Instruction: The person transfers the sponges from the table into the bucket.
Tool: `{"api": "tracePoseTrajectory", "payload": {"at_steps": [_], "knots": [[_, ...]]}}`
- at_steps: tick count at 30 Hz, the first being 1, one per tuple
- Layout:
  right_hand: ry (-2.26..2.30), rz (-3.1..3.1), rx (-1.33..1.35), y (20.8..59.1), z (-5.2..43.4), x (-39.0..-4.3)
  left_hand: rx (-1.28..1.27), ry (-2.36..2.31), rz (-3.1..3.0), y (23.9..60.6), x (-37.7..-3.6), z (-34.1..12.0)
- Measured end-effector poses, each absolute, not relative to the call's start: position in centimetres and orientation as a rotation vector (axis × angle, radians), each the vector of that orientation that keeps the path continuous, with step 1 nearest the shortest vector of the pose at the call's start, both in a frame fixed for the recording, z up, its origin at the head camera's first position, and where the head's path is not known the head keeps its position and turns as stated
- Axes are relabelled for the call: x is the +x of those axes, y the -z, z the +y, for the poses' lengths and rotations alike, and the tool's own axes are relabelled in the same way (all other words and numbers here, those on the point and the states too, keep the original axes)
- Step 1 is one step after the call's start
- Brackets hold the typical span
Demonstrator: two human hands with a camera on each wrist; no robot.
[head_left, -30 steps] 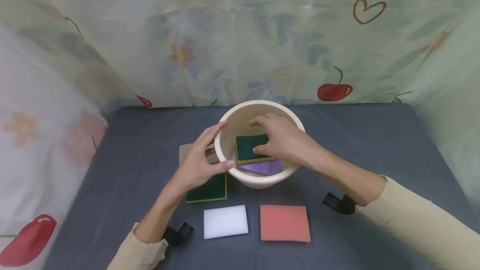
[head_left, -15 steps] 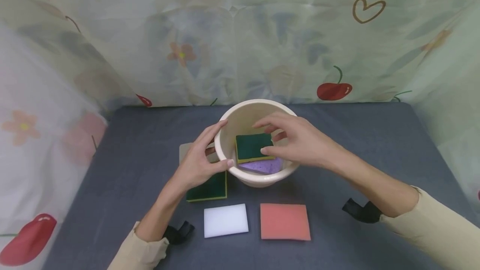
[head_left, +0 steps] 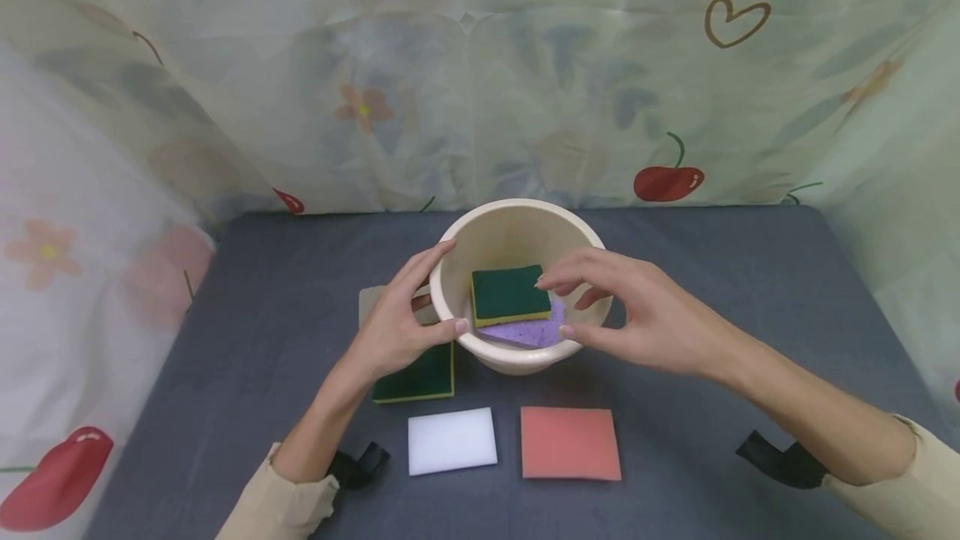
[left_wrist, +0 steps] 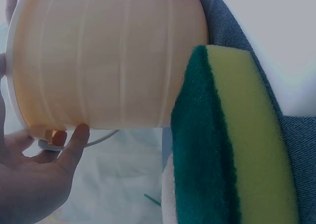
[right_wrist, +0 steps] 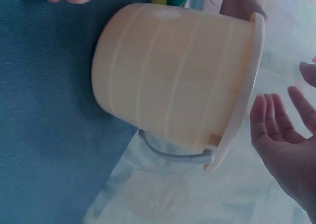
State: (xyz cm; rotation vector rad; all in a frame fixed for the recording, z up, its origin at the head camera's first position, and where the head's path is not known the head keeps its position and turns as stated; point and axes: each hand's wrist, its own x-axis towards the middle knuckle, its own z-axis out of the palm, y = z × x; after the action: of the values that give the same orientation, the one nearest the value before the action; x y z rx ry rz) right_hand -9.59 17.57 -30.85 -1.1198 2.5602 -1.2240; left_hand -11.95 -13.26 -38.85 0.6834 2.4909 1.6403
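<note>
A cream plastic bucket (head_left: 577,227) stands mid-table, also seen from outside in the left wrist view (left_wrist: 98,61) and the right wrist view (right_wrist: 168,80). Inside lie a green-and-yellow sponge (head_left: 509,294) on top of a purple sponge (head_left: 528,332). My left hand (head_left: 397,319) grips the bucket's left rim, thumb on the near side. My right hand (head_left: 637,315) hovers over the bucket's right rim with fingers loosely spread, holding nothing. Another green-and-yellow sponge (head_left: 420,377) lies under my left hand, large in the left wrist view (left_wrist: 232,145).
A white sponge (head_left: 451,441) and a pink sponge (head_left: 570,444) lie at the front of the grey tabletop (head_left: 750,290). A beige pad (head_left: 369,303) peeks out behind my left hand. Patterned curtains (head_left: 480,73) wall in the back and sides.
My right hand has let go of the green sponge in the bucket and drawn back to the right, above the rim. The left hand has not moved.
</note>
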Motion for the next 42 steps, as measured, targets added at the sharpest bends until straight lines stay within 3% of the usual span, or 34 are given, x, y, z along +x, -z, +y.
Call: {"api": "tracePoseTrajectory", "payload": {"at_steps": [29,42], "knots": [[1.413,2.548,-1.333,35.6,20.3,-5.7,0.625,-1.746,2.283,38.3,-12.0,-13.8],[1.361,2.497,-1.128,39.3,20.6,-4.1,0.629,-1.764,2.256,38.2,-12.0,-13.8]]}}
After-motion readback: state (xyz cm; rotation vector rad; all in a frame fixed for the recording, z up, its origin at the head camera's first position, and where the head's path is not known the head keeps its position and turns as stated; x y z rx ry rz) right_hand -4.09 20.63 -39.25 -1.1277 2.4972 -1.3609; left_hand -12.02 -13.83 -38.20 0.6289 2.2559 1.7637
